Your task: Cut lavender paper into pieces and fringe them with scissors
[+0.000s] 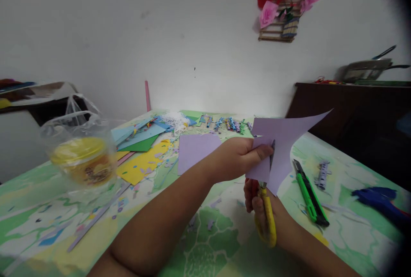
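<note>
A sheet of purple paper (282,140) is pinched in my left hand (247,157), which grips its left part with thumb on top. Below it, my right hand (261,208) is wrapped round the yellow and red handles of a pair of scissors (269,221). The scissor blades point up and away, with the paper between them; a cut runs into the sheet beside my left thumb. Another purple sheet (195,150) lies flat on the table, partly behind my left forearm.
A green cutter (310,200), a small purple roll (322,175) and a blue tool (382,202) lie at right. On the left are a bagged yellow-lidded tub (86,161) and coloured papers (141,163). Several small paper rolls (229,125) line the back of the patterned table (212,242).
</note>
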Available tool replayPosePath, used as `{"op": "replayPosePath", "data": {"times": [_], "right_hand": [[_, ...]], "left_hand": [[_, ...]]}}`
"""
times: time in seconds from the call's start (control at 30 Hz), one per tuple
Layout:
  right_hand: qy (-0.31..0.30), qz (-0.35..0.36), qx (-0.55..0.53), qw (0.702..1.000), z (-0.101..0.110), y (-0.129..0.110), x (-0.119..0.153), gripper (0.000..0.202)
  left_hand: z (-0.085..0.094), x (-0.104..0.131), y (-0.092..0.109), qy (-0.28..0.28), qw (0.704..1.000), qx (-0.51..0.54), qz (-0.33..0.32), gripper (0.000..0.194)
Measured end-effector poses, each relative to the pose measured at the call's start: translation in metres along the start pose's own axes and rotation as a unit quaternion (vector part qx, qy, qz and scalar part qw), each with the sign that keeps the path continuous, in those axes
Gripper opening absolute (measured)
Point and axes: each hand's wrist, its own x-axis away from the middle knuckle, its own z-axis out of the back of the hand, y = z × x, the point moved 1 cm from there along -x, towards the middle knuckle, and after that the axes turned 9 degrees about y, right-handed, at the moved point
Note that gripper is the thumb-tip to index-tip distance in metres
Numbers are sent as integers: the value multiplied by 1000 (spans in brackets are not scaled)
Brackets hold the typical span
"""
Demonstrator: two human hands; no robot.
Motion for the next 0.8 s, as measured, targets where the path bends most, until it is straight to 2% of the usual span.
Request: {"op": "replayPosePath", "data": {"times": [0.17, 0.47, 0.8], "right_hand": [[1, 6, 39, 999, 1, -2, -1, 27], [-8, -4, 55, 998, 2, -1, 1, 35], [-14, -5, 45, 999, 1, 4, 0, 32]], "left_hand": [[0, -1, -2, 18, 999, -25, -22, 37], [-2, 0, -2, 10, 1000, -8, -28, 36], [-3, -1, -6, -2, 1000, 8, -15, 37]]}}
